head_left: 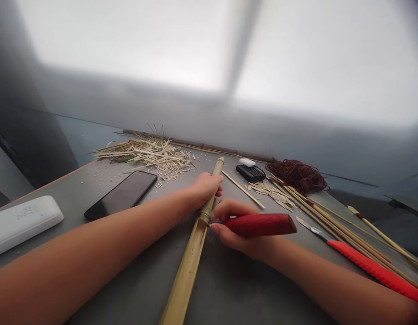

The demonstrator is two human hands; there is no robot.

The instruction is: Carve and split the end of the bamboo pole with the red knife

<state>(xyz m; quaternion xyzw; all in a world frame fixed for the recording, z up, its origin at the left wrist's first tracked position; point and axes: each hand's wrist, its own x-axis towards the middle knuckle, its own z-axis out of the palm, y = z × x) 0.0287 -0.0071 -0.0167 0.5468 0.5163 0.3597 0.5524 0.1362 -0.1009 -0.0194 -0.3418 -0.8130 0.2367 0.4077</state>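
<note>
Head view: the bamboo piece (187,271) is running away from the body, its near end leaving the lower frame, its long axis leaning slightly right toward the far end. It is passing under the left hand (205,187), then lying just left of the right hand (251,246). The left hand is sitting farther out, curled closed around the whole, round part; the far tip is poking out beyond it. The right hand is working nearer the body, at the joint where the round part is giving way to an open trough. Its fingers are closing around a red wooden handle (263,225), butt pointing right, away from the bamboo; any blade is hiding behind the fingers, cannot tell its shape. Fingertips are sitting at the trough's edge, contact unclear.

Grey table (137,291) is carrying it all. Beyond the left hand, a heap of pale shavings (155,155) is spreading; a dark phone (123,194) is lying left of that hand. A thin stick (243,189) is resting beyond the right hand, with brown twine (299,175) lying farther right. A red utility knife (374,266) and thin rods (344,225) are flanking the right forearm. Behind, bright panes (127,40) are glowing, blurred.
</note>
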